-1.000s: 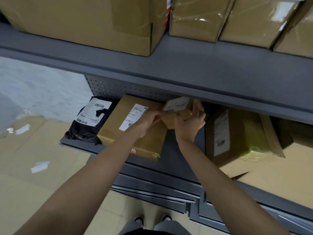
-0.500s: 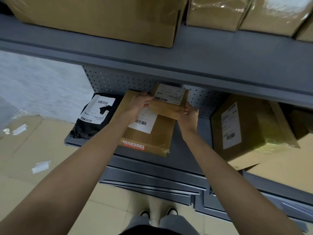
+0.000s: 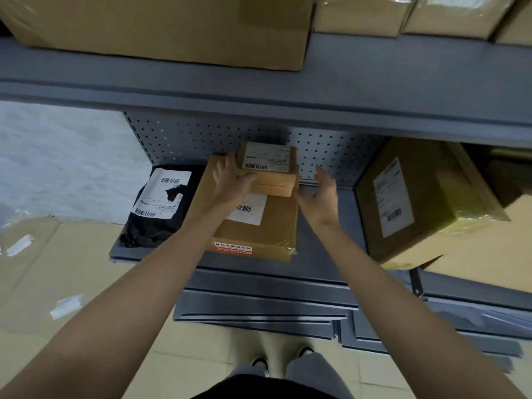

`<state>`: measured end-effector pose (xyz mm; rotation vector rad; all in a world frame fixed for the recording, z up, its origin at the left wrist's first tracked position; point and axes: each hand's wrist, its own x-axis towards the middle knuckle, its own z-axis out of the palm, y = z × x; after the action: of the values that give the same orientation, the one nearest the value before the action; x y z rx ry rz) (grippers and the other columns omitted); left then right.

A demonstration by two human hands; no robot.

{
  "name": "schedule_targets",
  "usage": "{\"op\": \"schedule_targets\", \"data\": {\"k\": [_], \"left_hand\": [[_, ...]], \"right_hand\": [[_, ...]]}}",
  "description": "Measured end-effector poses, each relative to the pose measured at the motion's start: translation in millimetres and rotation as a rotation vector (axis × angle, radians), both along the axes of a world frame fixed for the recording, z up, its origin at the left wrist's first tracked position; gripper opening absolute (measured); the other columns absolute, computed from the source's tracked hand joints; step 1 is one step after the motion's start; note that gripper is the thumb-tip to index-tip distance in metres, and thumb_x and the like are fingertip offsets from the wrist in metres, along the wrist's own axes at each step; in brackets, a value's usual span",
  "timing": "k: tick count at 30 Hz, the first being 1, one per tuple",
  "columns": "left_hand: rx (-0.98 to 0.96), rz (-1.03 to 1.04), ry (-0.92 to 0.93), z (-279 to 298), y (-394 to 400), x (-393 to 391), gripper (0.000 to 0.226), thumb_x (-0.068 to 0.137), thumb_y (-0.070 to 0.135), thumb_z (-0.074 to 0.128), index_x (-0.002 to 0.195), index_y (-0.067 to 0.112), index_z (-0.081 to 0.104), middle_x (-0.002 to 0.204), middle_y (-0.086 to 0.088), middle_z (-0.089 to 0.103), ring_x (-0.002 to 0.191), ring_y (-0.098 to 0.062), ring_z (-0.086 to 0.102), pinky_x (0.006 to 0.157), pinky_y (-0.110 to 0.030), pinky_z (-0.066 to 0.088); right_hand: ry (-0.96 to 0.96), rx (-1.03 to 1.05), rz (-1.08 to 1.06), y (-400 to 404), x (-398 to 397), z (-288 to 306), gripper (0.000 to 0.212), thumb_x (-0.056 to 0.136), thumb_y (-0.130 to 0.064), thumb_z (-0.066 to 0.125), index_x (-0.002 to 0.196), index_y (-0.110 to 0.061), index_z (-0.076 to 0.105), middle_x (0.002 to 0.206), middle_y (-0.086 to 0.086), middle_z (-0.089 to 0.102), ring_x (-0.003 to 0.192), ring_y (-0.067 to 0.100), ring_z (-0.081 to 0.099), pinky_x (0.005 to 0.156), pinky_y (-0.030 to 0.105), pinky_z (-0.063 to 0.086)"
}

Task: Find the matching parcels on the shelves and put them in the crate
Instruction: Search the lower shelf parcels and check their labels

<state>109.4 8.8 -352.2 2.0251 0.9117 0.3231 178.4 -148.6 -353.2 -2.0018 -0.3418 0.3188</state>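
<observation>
Small cardboard parcel (image 3: 269,168) stacked on a flat taped box (image 3: 267,226), lower shelf (image 3: 316,254).
Left hand (image 3: 230,182) grips its left corner; right hand (image 3: 319,194) hovers beside it, fingers spread; white barcode label (image 3: 266,156) print unreadable.

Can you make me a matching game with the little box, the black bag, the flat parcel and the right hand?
Things:
1. small box
2. black bag
3. flat parcel
4. right hand

Clues:
A. open, fingers spread
B. has a red sticker at its front edge
C. sits on top of another parcel
D. lies at the left end of the shelf

Pairs: 1-C, 2-D, 3-B, 4-A
</observation>
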Motion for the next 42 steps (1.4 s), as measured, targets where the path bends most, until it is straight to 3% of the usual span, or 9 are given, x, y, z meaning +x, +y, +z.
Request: {"op": "schedule_targets", "data": {"k": [6, 11, 16, 21, 28, 31, 35, 39, 42], "left_hand": [[0.172, -0.232, -0.086, 2.8, -51.6, 23.9, 0.084, 0.083, 0.027, 0.064, 0.147, 0.012, 0.012, 0.152, -0.012, 0.012, 0.139, -0.032, 0.006, 0.113, -0.05, 0.015], [0.066, -0.387, -0.111, -7.0, -103.9, 47.8, 0.083, 0.079, 0.03, 0.067, 0.146, 0.016, 0.02, 0.154, -0.008, 0.014, 0.141, -0.03, 0.009, 0.113, -0.045, 0.015], [0.005, -0.463, -0.069, -15.3, -138.4, 55.1, 0.08, 0.079, 0.032, 0.067, 0.145, 0.019, 0.024, 0.153, -0.005, 0.022, 0.141, -0.024, 0.016, 0.11, -0.037, 0.017], [-0.113, -0.464, 0.033, -18.1, -157.2, 53.9, 0.078, 0.081, 0.034, 0.065, 0.146, 0.023, 0.022, 0.154, -0.005, 0.02, 0.142, -0.027, 0.016, 0.114, -0.049, 0.021], [-0.457, -0.275, 0.076, -23.1, -185.4, 42.4, 0.086, 0.077, 0.043, 0.069, 0.146, 0.026, 0.02, 0.153, -0.005, 0.023, 0.139, -0.027, 0.027, 0.11, -0.045, 0.029], [-0.61, -0.173, 0.0, -29.7, -193.0, 28.0, 0.1, 0.071, 0.037, 0.077, 0.147, 0.02, 0.014, 0.137, 0.001, 0.045, 0.131, -0.023, 0.04, 0.097, -0.033, 0.041], [-0.525, -0.095, -0.001, -33.8, -189.3, 13.4, 0.114, 0.06, 0.042, 0.083, 0.147, 0.019, 0.012, 0.143, -0.004, 0.041, 0.129, -0.026, 0.042, 0.108, -0.043, 0.035], [-0.451, -0.117, -0.031, -25.6, -176.7, 3.4, 0.115, 0.057, 0.043, 0.084, 0.147, 0.029, 0.012, 0.15, 0.002, 0.029, 0.135, -0.021, 0.032, 0.108, -0.037, 0.027], [-0.346, -0.119, 0.005, -18.4, -163.1, 1.6, 0.118, 0.056, 0.039, 0.086, 0.147, 0.032, 0.011, 0.153, -0.001, 0.023, 0.137, -0.024, 0.028, 0.108, -0.043, 0.028]], "right_hand": [[-0.623, -0.435, -0.338, -73.0, 21.0, 41.5, 0.051, 0.081, -0.019, 0.057, 0.129, -0.002, 0.048, 0.124, 0.025, 0.048, 0.114, 0.039, 0.042, 0.098, 0.041, 0.029], [-0.51, -0.793, -0.47, -135.5, 38.6, 51.7, 0.065, 0.083, -0.039, 0.061, 0.135, -0.006, 0.039, 0.142, 0.025, 0.035, 0.135, 0.043, 0.024, 0.114, 0.051, 0.012], [-0.396, -0.798, -0.454, -172.1, 38.1, 46.5, 0.077, 0.079, -0.047, 0.061, 0.142, -0.018, 0.029, 0.148, 0.02, 0.028, 0.134, 0.038, 0.024, 0.106, 0.048, 0.025], [-0.452, -0.836, -0.411, -180.1, 37.6, 48.8, 0.085, 0.075, -0.057, 0.059, 0.144, -0.018, 0.027, 0.138, 0.023, 0.037, 0.121, 0.042, 0.034, 0.099, 0.044, 0.029], [-0.347, -0.382, -0.417, -206.2, 25.2, 49.4, 0.079, 0.077, -0.051, 0.057, 0.146, -0.022, 0.03, 0.134, 0.02, 0.039, 0.114, 0.042, 0.042, 0.1, 0.045, 0.034], [-0.22, -0.118, -0.399, -217.1, 6.8, 38.3, 0.078, 0.08, -0.05, 0.058, 0.147, -0.023, 0.028, 0.131, 0.017, 0.041, 0.117, 0.036, 0.042, 0.105, 0.04, 0.033], [-0.1, 0.107, -0.412, -223.9, -10.1, 18.8, 0.065, 0.084, -0.045, 0.061, 0.142, -0.029, 0.035, 0.129, 0.009, 0.041, 0.117, 0.024, 0.045, 0.105, 0.038, 0.037], [0.065, 0.371, -0.433, -232.9, -11.4, 0.8, 0.059, 0.084, -0.043, 0.058, 0.137, -0.026, 0.041, 0.127, 0.0, 0.05, 0.12, 0.019, 0.049, 0.101, 0.031, 0.039], [0.103, 0.271, -0.391, -236.5, -5.5, -11.5, 0.054, 0.078, -0.053, 0.054, 0.124, -0.026, 0.045, 0.115, -0.001, 0.055, 0.115, 0.023, 0.05, 0.095, 0.034, 0.041]]}}
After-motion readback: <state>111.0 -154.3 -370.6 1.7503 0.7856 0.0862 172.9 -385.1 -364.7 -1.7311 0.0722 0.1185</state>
